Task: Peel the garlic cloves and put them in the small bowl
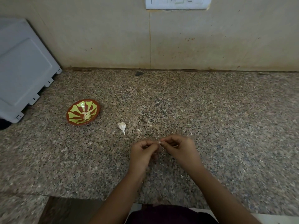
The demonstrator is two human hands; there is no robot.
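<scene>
Head view looks down on your speckled granite countertop [226,110], which runs back to a beige wall [105,38] marked with small stains; a white switch plate [178,3] sits at the wall's top edge. A white appliance [24,70] stands at the far left, against the corner. The small bowl [68,116], red-brown with a yellow-green pattern, rests on the counter left of centre, near the appliance, and pale peeled cloves [87,116] lie inside it. Just to the right of the bowl, apart from it, a partly broken garlic head [122,126] lies on the stone with its stem pointing toward you, and a scrap of skin [138,130] lies close by. Your two bare forearms reach in from the lower edge and meet above the counter's near half. Your left hand [142,152] has its fingers curled, thumb and forefinger closed on a garlic clove [159,142]; your right hand [181,149] pinches the same clove from the other side with its fingertips, the remaining fingers tucked in. Only a small white tip of that clove shows between your fingers, well apart from the bowl.
</scene>
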